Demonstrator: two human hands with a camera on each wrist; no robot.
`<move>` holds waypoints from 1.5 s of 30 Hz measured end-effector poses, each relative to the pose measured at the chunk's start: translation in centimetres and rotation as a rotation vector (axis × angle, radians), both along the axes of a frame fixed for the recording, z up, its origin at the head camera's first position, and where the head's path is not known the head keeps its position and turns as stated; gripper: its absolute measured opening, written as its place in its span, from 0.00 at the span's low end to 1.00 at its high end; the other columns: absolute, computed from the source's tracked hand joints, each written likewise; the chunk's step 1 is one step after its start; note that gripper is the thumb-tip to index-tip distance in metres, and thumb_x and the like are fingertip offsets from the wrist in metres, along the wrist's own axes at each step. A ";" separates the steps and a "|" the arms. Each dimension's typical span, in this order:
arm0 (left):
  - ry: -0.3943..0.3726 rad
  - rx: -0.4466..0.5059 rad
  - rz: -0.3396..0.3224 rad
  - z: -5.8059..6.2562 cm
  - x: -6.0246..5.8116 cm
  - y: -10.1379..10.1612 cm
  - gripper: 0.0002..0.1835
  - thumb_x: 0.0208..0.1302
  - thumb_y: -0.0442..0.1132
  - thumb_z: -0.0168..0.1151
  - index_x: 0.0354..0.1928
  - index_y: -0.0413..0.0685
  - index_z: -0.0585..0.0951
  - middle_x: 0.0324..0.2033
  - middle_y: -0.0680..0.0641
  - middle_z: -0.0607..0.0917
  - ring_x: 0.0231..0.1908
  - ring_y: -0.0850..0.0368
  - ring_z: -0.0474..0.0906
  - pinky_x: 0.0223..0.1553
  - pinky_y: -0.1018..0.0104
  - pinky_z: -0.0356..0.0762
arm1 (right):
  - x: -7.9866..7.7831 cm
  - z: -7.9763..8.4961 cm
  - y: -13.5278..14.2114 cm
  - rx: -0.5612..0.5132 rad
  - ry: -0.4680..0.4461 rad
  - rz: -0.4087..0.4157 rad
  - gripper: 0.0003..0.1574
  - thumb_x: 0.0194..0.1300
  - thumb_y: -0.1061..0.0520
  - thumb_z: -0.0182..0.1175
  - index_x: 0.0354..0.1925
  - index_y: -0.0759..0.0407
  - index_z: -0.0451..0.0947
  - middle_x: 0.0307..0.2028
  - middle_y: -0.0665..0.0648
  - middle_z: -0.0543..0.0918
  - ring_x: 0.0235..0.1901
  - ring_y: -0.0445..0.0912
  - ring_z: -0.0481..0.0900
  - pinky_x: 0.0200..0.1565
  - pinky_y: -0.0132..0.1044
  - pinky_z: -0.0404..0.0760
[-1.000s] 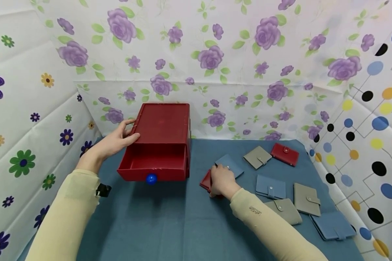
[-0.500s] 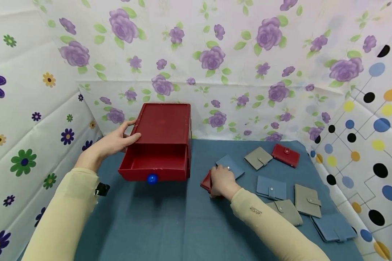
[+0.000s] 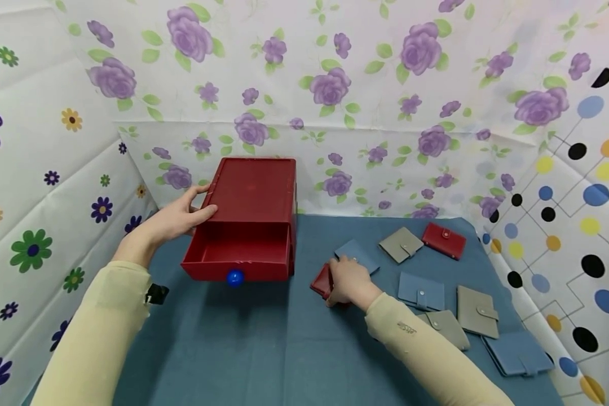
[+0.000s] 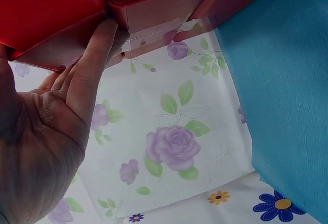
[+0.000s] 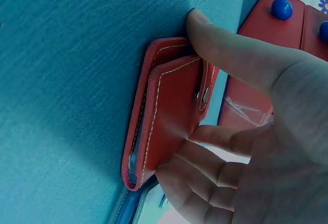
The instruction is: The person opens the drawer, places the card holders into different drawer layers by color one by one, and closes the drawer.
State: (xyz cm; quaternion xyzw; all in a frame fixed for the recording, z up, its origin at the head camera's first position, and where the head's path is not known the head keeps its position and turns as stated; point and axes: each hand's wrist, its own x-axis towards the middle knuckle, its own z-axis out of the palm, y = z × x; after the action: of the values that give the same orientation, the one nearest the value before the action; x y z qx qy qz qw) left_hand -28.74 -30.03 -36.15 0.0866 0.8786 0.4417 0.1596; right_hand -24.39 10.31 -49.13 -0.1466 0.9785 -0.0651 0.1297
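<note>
In the head view my left hand (image 3: 170,220) touches the left side of a red plastic drawer box (image 3: 254,189). Its thumb lies at the top edge; the left wrist view shows its fingers (image 4: 92,70) nearly straight along the side. The box's drawer (image 3: 210,272), with a blue knob (image 3: 235,277), is pulled out, and nothing shows inside. To the right, my right hand (image 3: 352,280) grips a small red snap wallet (image 5: 171,114) lying on the cloth, thumb at one edge and curled fingers at the opposite one. A blue wallet (image 3: 361,255) lies just behind, partly covered by that hand.
Right of my right hand lie a grey wallet (image 3: 400,244), a longer red wallet (image 3: 444,241), a blue wallet (image 3: 421,288) and several more grey and blue ones. Blue cloth (image 3: 243,349) covers the table. Patterned sheets (image 3: 335,141) hang at the back and sides.
My right wrist has shifted slightly to the right while its fingers stay at the red wallet. The left hand and the drawer box keep their places.
</note>
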 end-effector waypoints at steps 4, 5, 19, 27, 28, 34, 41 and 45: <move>0.000 -0.003 0.004 0.3 0.1 0.0 0.51 0.79 0.63 0.58 0.89 0.60 0.40 0.65 0.29 0.78 0.58 0.36 0.84 0.54 0.44 0.86 | -0.2 -0.2 0.2 0.001 -0.002 -0.001 0.57 0.45 0.39 0.89 0.66 0.60 0.76 0.52 0.64 0.80 0.53 0.61 0.80 0.46 0.57 0.86; 0.001 -0.004 0.005 0.3 0.0 0.0 0.51 0.79 0.63 0.58 0.89 0.60 0.40 0.65 0.29 0.78 0.58 0.36 0.84 0.54 0.45 0.86 | -0.2 -0.3 0.3 0.003 -0.003 0.000 0.57 0.45 0.39 0.89 0.67 0.60 0.76 0.53 0.64 0.80 0.51 0.60 0.79 0.46 0.56 0.86; -0.011 0.031 0.004 -0.5 -0.4 -0.3 0.49 0.82 0.58 0.57 0.89 0.58 0.39 0.65 0.27 0.77 0.58 0.36 0.84 0.54 0.44 0.86 | -0.5 -0.7 0.2 0.023 -0.011 -0.004 0.60 0.44 0.37 0.89 0.68 0.59 0.76 0.56 0.63 0.80 0.54 0.60 0.79 0.49 0.57 0.85; -0.012 0.032 0.006 -0.5 -0.4 -0.2 0.49 0.81 0.59 0.58 0.89 0.59 0.40 0.65 0.27 0.78 0.58 0.37 0.85 0.54 0.44 0.86 | -0.6 -0.7 0.1 0.034 -0.015 -0.005 0.58 0.43 0.37 0.89 0.65 0.59 0.77 0.52 0.62 0.80 0.50 0.58 0.79 0.46 0.56 0.86; -0.010 0.029 0.006 -0.4 -0.3 -0.2 0.49 0.81 0.59 0.58 0.89 0.59 0.40 0.65 0.27 0.78 0.58 0.37 0.84 0.54 0.44 0.86 | -0.7 -0.7 0.1 0.035 -0.016 -0.005 0.58 0.43 0.37 0.89 0.65 0.59 0.77 0.52 0.62 0.80 0.49 0.58 0.79 0.46 0.56 0.86; -0.002 0.021 0.003 -0.3 0.0 -0.2 0.49 0.80 0.61 0.58 0.89 0.60 0.42 0.66 0.28 0.78 0.59 0.36 0.84 0.54 0.43 0.86 | -0.6 -0.5 0.0 0.037 -0.025 -0.006 0.56 0.43 0.37 0.89 0.63 0.59 0.78 0.51 0.62 0.80 0.48 0.58 0.79 0.45 0.56 0.86; -0.002 0.008 -0.006 -0.2 0.2 -0.4 0.49 0.79 0.64 0.57 0.89 0.63 0.42 0.67 0.29 0.77 0.59 0.37 0.83 0.55 0.44 0.85 | -0.4 -0.2 0.1 0.017 -0.035 0.011 0.56 0.47 0.39 0.88 0.66 0.61 0.77 0.53 0.64 0.80 0.50 0.60 0.79 0.46 0.56 0.86; -0.001 0.007 -0.008 -0.3 0.2 -0.4 0.48 0.79 0.65 0.56 0.88 0.68 0.42 0.68 0.30 0.77 0.60 0.37 0.83 0.55 0.45 0.86 | -0.4 -0.1 0.4 0.002 -0.037 0.023 0.54 0.49 0.40 0.87 0.66 0.61 0.77 0.52 0.64 0.80 0.46 0.57 0.78 0.44 0.55 0.85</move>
State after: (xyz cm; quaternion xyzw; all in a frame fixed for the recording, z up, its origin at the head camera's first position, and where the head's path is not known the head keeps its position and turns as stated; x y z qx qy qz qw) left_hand -28.53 -30.46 -36.41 0.0905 0.8767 0.4441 0.1615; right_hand -24.75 10.71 -49.18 -0.1566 0.9742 -0.0655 0.1486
